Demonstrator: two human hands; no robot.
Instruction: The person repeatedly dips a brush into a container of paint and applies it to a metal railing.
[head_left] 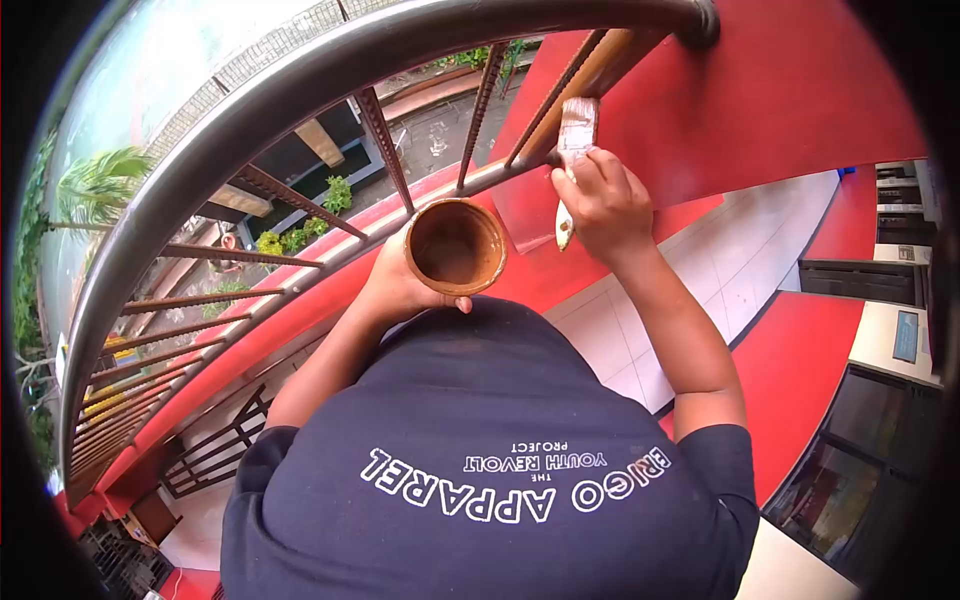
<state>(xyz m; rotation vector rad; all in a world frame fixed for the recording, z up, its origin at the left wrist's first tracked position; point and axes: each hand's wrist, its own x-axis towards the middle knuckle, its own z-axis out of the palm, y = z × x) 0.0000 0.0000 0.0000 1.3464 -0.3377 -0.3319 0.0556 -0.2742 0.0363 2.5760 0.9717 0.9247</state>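
My left hand point(400, 285) is wrapped round a round brown cup point(456, 250), its open mouth facing up and dark brown inside. In my right hand point(608, 205) is a paintbrush point(579, 130), held by its pale handle, which sticks out below the fingers. The brush's wide whitish head points away from me and lies against or very near a yellow-brown post point(548, 120) of the railing. Whether the bristles touch the post is hard to tell. The cup is to the left of the brush, near my shirt.
A dark curved handrail point(270, 85) with rusty twisted bars point(385, 150) runs across the left and top. Behind the post stands a red wall point(780, 90). White floor tiles point(610, 325) lie below right, and plants point(338, 195) grow beyond the railing.
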